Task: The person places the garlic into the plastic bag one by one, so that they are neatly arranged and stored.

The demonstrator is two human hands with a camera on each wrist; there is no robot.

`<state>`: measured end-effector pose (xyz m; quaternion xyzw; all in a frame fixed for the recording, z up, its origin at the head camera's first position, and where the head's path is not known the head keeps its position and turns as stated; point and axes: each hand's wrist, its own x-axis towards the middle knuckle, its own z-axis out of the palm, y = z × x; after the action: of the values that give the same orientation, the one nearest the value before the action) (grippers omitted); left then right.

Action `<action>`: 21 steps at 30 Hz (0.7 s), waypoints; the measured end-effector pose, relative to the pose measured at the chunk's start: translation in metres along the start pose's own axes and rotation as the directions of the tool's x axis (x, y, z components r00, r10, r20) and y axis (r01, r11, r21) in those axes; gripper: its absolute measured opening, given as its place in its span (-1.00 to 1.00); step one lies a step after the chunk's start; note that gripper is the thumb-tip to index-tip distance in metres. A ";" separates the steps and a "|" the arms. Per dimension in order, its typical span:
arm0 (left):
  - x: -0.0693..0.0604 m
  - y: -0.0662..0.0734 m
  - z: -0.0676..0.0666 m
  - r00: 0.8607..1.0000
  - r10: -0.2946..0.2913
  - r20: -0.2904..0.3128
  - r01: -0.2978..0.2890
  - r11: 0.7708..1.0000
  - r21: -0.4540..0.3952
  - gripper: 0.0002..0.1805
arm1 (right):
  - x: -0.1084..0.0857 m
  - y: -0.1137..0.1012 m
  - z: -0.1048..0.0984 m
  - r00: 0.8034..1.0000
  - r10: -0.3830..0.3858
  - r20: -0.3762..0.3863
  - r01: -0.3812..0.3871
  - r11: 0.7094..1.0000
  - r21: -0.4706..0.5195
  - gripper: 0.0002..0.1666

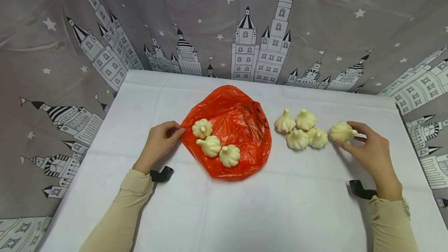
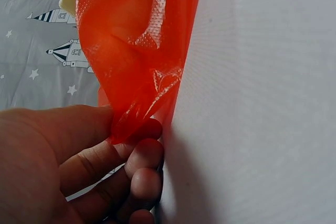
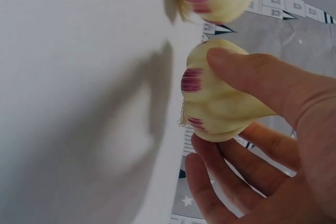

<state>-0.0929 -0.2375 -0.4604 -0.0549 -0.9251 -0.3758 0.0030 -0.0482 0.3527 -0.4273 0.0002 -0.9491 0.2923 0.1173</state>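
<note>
A red plastic bag [image 1: 245, 143] lies spread on the white table, with three garlic bulbs [image 1: 230, 155] on its left part. My left hand [image 1: 161, 143] pinches the bag's left edge between thumb and fingers; the left wrist view shows the gathered plastic [image 2: 139, 93] there. At the right, my right hand [image 1: 372, 149] holds one garlic bulb [image 1: 341, 132] between thumb and fingertips. In the right wrist view this bulb [image 3: 215, 95] has purple streaks and hangs apart from the table. Several more garlic bulbs [image 1: 297, 139] sit clustered between the bag and my right hand.
The white cloth-covered table [image 1: 280, 213] runs up to a grey backdrop [image 1: 210, 3] printed with castles and stars. A black strap end [image 1: 162, 174] sticks out at my left wrist, another strap end [image 1: 362, 189] at my right.
</note>
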 end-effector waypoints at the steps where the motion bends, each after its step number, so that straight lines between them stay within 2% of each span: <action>1: 0.000 0.000 0.000 1.000 0.001 0.000 -0.001 1.000 0.002 -0.85 | 0.000 0.000 -0.002 1.000 0.003 -0.006 -0.003 1.000 0.010 -0.20; 11: 0.000 0.000 -0.002 1.000 -0.003 0.008 0.003 1.000 0.002 -0.84 | -0.001 -0.006 -0.010 0.994 0.050 -0.097 -0.042 0.996 0.077 -0.21; 21: 0.000 0.000 -0.001 1.000 0.004 0.006 -0.004 1.000 -0.005 -0.84 | 0.000 -0.012 -0.010 0.991 0.063 -0.118 -0.056 0.997 0.061 -0.23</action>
<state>-0.0933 -0.2382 -0.4602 -0.0578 -0.9240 -0.3781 0.0006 -0.0452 0.3482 -0.4131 -0.0422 -0.9311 0.3225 0.1652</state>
